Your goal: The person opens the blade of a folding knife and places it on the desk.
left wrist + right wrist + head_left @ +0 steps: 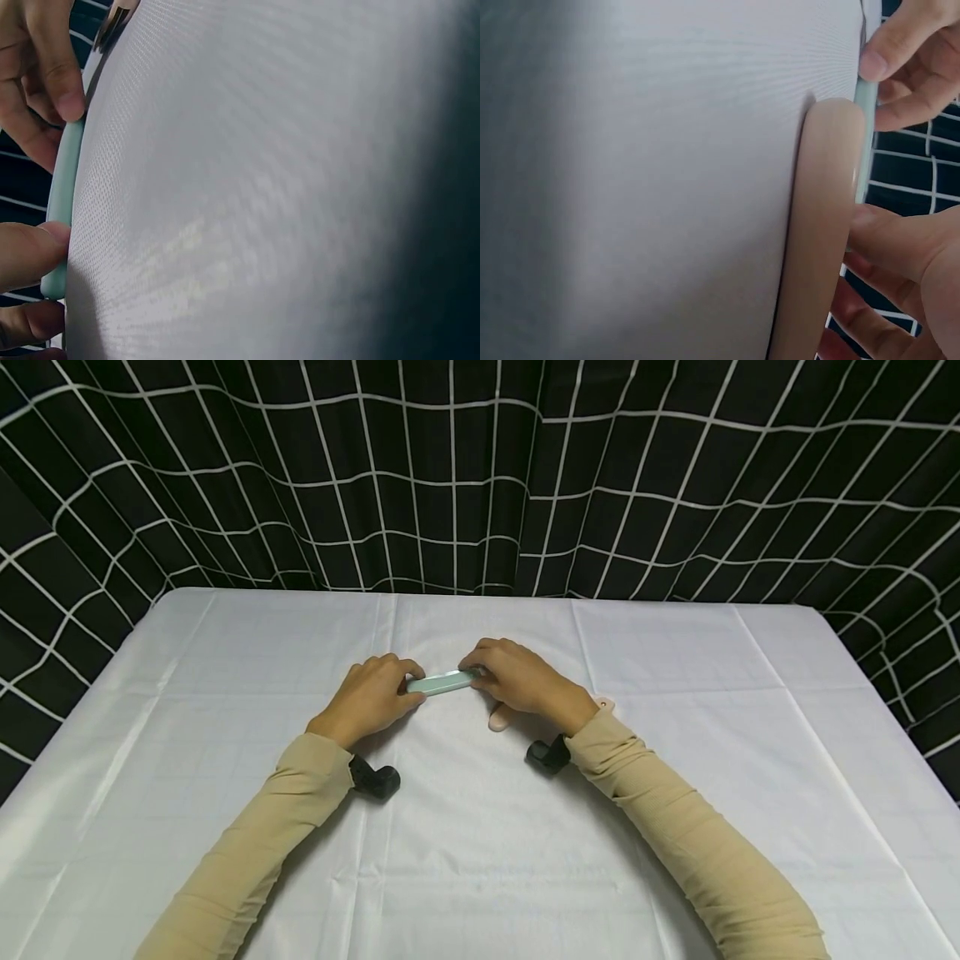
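A slim mint-green bar with rounded ends (444, 683), of a kind I cannot tell, lies crosswise at the middle of the table, at or just above the cloth. My left hand (371, 693) pinches its left end between thumb and fingers. At the opposite end, my right hand (517, 677) grips it the same way, and the fingers hide that tip. Beneath the right wrist lies a long pinkish-beige piece (500, 718) with a rounded end, large in the right wrist view (821, 210). Its middle is covered by the right hand and wrist.
White cloth with fold creases covers the table (480, 860). Behind it hangs a black curtain with a white grid (480, 477). A black wrist mount sits at the left cuff (315, 768) and another mount (547, 756) at the right.
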A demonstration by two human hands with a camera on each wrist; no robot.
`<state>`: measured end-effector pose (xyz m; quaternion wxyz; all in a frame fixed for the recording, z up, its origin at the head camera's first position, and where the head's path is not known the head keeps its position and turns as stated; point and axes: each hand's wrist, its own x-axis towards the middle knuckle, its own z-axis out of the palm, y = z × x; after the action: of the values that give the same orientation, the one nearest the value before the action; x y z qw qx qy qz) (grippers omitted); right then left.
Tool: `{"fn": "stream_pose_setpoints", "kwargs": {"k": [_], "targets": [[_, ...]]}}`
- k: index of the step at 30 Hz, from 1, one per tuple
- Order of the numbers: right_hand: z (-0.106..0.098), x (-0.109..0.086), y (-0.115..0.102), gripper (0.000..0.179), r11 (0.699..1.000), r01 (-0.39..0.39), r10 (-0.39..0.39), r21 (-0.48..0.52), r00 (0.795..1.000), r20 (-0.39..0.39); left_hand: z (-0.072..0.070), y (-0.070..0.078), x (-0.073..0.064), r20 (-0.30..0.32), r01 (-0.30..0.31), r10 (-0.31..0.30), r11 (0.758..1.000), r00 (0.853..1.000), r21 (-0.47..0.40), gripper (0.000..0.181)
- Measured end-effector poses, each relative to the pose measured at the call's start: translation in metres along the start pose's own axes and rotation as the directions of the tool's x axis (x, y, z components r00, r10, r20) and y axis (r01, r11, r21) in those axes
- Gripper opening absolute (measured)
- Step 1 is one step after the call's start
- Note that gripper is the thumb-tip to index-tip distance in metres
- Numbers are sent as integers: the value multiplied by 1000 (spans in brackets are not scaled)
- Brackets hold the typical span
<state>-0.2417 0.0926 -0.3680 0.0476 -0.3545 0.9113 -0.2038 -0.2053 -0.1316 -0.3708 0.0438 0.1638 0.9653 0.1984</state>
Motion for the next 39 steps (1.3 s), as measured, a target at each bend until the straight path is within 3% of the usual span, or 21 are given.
{"fn": "stream_pose_setpoints", "kwargs": {"k": [12, 19, 27, 32, 39], "targets": [[0, 0, -3, 28, 998, -29, 30, 54, 999, -11, 0, 2, -1, -20, 24, -24, 999, 1000, -32, 26], [-2, 1, -5, 17, 994, -61, 63, 95, 998, -23, -2, 3, -2, -28, 0, -2, 998, 1000, -63, 24], [-4, -1, -6, 12, 991, -75, 81, 112, 995, -51, -2, 3, -1, -24, 18, -21, 992, 999, -122, 24], [-10, -6, -4, 10, 988, -59, 68, 145, 996, -60, -3, 2, 0, -65, 0, -18, 963, 998, -268, 22], [-18, -12, -2, 10, 972, -72, 89, 225, 994, -68, -7, 4, 1, -98, -27, -20, 893, 995, -449, 21]]}}
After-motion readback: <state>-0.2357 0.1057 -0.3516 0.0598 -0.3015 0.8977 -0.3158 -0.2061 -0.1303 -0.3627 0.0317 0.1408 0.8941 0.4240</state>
